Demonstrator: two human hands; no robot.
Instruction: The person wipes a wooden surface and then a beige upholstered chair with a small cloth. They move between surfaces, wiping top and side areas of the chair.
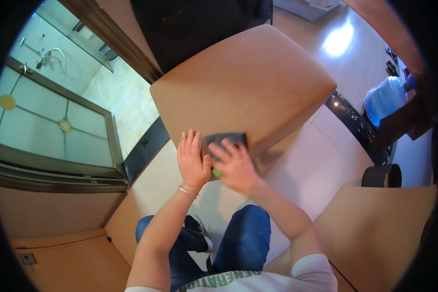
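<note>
A tan padded stool or ottoman (241,84) stands in front of me, its near corner under my hands. My left hand (193,157) lies on that near end with fingers extended, a thin bracelet at the wrist. Just right of it, my right hand (233,160), slightly blurred, presses a dark grey cloth or pad (224,138) against the stool's near edge. A small piece of something green (217,173) shows beneath the right hand; I cannot tell what it is.
A black surface (204,25) adjoins the stool's far side. At left is a glass-panelled door (51,120) beside a shower area. A blue water bottle (385,98) and a black round container (381,176) are at right, with another tan surface (379,226) at lower right.
</note>
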